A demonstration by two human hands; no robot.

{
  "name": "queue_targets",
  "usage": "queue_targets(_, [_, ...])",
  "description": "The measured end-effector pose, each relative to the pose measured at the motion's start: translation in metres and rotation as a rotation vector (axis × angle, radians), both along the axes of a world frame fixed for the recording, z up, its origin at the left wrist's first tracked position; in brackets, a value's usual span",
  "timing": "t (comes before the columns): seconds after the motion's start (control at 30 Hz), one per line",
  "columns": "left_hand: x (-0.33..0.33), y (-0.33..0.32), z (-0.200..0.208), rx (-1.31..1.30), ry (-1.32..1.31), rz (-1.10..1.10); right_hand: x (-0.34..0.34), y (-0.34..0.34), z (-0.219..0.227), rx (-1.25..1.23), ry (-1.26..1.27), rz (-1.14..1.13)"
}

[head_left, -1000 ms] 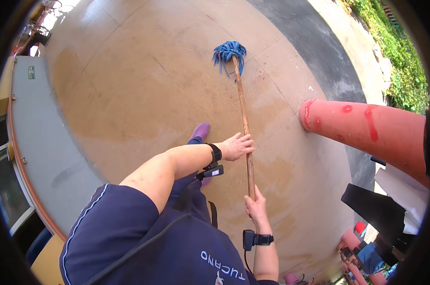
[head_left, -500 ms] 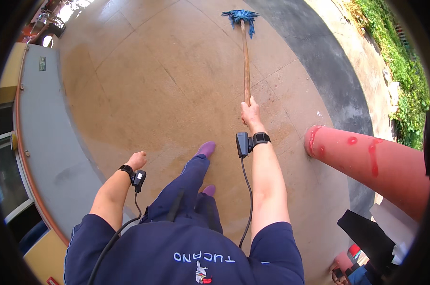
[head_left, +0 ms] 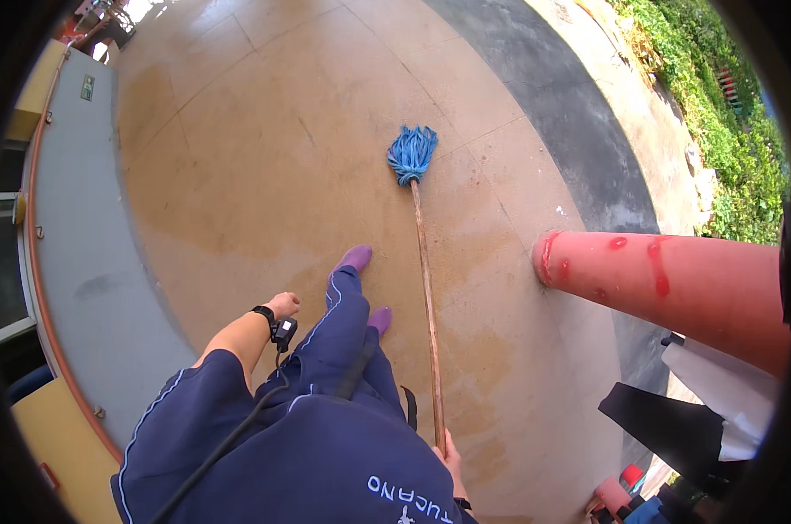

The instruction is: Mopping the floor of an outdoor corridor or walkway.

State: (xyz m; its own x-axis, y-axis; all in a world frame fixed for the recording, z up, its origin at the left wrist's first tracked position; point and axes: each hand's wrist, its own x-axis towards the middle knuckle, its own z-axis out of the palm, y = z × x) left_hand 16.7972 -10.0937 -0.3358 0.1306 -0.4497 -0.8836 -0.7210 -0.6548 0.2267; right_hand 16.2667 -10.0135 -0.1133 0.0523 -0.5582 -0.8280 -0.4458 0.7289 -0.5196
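Observation:
My right hand (head_left: 451,458) is closed around the wooden handle of a mop (head_left: 428,306), low beside my right hip. The handle runs forward, away from me. Its blue strand head (head_left: 412,157) lies bunched on the tiled floor ahead. My left hand (head_left: 283,304) hangs at my left side, fingers curled in, with nothing visible in it. Close by are my dark trousers and purple shoes (head_left: 353,259).
The tan floor (head_left: 264,175) has darker, damp-looking patches. A red column (head_left: 657,262) stands on the right. A grey wall (head_left: 81,218) with a pipe runs along the left. Dark paving (head_left: 579,113) and green plants (head_left: 718,122) lie beyond at the right.
My right hand has pulled back to my hip with the mop. The mop head has come nearer and slightly left, its strands now trailing forward. My left hand has moved slightly right.

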Motion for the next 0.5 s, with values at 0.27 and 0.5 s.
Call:
queue_targets(0.27, [-0.046, -0.001, 0.016, 0.130, 0.075, 0.143, -0.003, 0.015, 0.063, 0.121, -0.038, -0.246])
queue_targets(0.5, [0.011, -0.027, 0.001, 0.139, 0.039, 0.338, 0.054, -0.152, 0.021, 0.153, -0.135, -0.279])
